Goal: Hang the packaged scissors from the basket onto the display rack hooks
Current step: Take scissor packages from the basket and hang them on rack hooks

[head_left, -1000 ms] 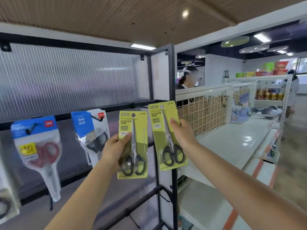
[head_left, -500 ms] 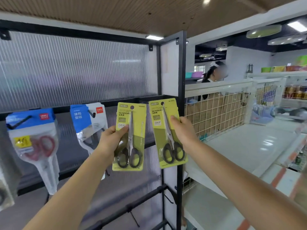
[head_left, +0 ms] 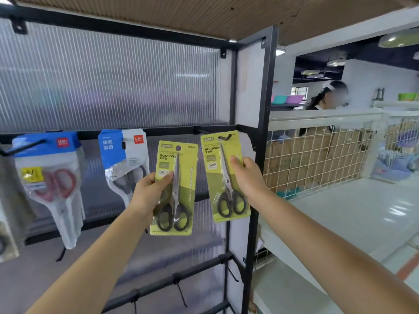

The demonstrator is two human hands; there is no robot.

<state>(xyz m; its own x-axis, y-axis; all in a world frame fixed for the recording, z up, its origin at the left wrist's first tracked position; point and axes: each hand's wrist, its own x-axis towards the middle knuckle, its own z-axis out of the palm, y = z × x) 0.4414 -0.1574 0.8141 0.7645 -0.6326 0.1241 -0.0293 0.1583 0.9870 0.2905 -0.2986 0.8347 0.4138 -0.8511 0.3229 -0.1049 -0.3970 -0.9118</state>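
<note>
A tall display rack [head_left: 260,155] of black square metal tubing is standing before ribbed translucent panels, its horizontal rail carrying slim black hooks. Two clear pouches with blue headers are hanging there: the red-handled scissors pack [head_left: 48,184] far left and the dark-handled scissors pack [head_left: 125,166] beside it. The right hand [head_left: 248,180] is pinching the right green scissors card [head_left: 224,175] between thumb and curled fingers, holding its hang hole over a hook [head_left: 224,137] on the rail. The left hand [head_left: 147,196] is gripping the left green scissors card [head_left: 174,189] the same way, just beside the first and free of the rail. Both cards are flat, glossy, rectangular, showing steel blades and black looped handles.
</note>
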